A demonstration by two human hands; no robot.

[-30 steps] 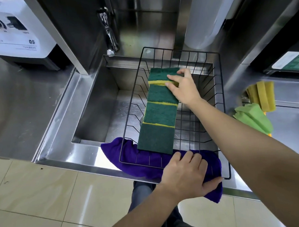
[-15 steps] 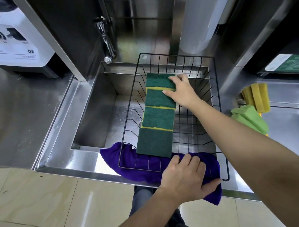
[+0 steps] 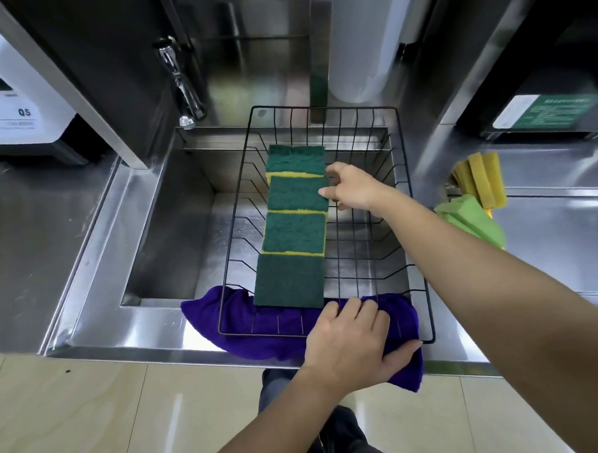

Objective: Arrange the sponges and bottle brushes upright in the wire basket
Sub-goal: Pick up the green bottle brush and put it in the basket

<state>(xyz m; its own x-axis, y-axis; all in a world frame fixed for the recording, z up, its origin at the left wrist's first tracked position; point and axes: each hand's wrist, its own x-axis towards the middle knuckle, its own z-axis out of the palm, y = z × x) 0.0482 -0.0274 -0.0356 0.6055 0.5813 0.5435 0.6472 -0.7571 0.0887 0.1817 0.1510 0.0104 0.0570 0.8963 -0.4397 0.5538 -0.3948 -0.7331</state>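
Observation:
A black wire basket (image 3: 415,200) spans the steel sink, its near end on a purple cloth (image 3: 261,334). Several green-and-yellow sponges (image 3: 294,226) stand in a leaning row along the basket's left half. My right hand (image 3: 352,189) touches the right edge of the second sponge from the back with loosely curled fingers. My left hand (image 3: 350,340) presses down on the basket's near rim and the cloth. Yellow sponge brushes (image 3: 484,179) and a light green sponge (image 3: 472,220) lie on the counter to the right of the basket.
A chrome tap (image 3: 182,91) hangs over the sink's back left corner. A white roll (image 3: 361,42) stands behind the basket. A white machine (image 3: 14,101) sits on the left counter, and a dark appliance with a green label (image 3: 542,113) on the right.
My right hand has slid from the top of the rear sponge down to the right edge of the row. The camera has tilted slightly. My left hand has stayed on the rim.

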